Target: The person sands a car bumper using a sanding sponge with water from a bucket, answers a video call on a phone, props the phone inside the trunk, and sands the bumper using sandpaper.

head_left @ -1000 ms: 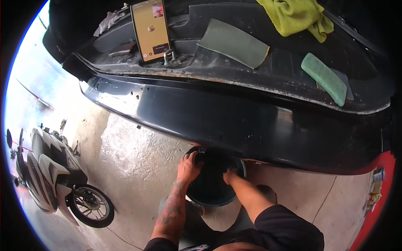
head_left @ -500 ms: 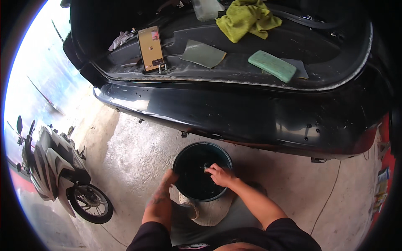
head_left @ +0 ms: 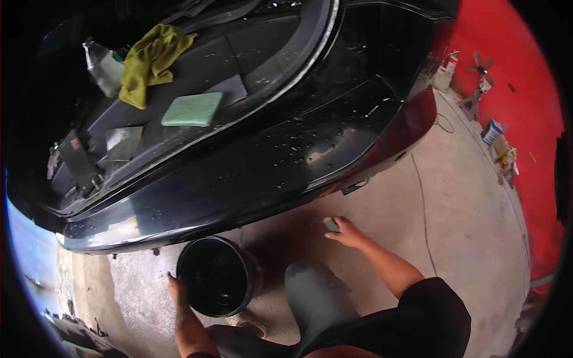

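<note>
A dark round bucket stands on the floor in front of my legs, with dark water in it. My left hand grips its left side at the rim. Out to the right, apart from the bucket, my right hand pinches a small grey-green pad, which looks like folded sandpaper. The hand is in the air below the edge of a wet black car bumper. Water drops dot the bumper's surface.
In the car's open rear lie a yellow-green cloth, a light green block, grey sheets, a clear bag and a phone. A cable runs over the floor. Boxes stand by the red wall.
My right hand has left the bucket and moved right with the pad. My left hand stays at the bucket. The view has turned to the right.
</note>
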Motion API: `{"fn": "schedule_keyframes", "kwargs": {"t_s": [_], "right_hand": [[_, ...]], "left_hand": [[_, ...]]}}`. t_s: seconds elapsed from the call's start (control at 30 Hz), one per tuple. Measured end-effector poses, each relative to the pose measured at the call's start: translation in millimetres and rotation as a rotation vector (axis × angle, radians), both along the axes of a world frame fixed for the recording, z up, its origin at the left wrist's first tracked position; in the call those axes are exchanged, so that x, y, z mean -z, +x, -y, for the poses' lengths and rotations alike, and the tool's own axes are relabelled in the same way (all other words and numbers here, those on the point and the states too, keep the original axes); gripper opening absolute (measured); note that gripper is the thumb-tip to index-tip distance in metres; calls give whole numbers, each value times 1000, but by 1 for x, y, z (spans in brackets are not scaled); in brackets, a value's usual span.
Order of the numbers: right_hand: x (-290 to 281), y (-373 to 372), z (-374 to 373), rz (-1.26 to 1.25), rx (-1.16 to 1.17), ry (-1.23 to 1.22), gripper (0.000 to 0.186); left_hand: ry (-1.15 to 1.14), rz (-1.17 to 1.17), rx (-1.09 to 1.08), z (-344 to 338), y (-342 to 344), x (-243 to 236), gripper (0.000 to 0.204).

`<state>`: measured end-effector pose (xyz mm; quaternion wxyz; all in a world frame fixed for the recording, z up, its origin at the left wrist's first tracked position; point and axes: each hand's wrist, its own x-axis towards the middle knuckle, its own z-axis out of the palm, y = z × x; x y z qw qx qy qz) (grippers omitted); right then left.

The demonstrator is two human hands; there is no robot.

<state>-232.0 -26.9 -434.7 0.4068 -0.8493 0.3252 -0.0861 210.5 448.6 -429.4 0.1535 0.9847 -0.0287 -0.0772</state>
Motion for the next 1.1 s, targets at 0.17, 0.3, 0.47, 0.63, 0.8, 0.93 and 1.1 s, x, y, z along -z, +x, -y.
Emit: {"fn": "schedule_keyframes", "kwargs": {"t_s": [0.17,0.3,0.47,0.63,0.8,0.93,1.1], "right_hand": [[82,-182,-12,-750,5,54,49],[118,-272,-55,-1004,-182,54,39],[87,-228,-65,-693,202,180,38],[39,-128,-27,-413,285,4,43],[-20,-104,-10,-45,420,-196,50],[-60,-71,-10,-71,419,-186,55],[-109,-17,-38,-155,112,-180,55]], "left_hand": [[53,173,497,16,10,-71,54],[29,163,643,75,-24,-125,31],[-218,326,1006,133,-63,-114,4],[-394,207,1067,180,-107,-89,14],[-130,165,1143,217,-96,-23,36],[-73,199,919,245,-107,-10,42],[50,110,847,234,-109,-8,39]]}}
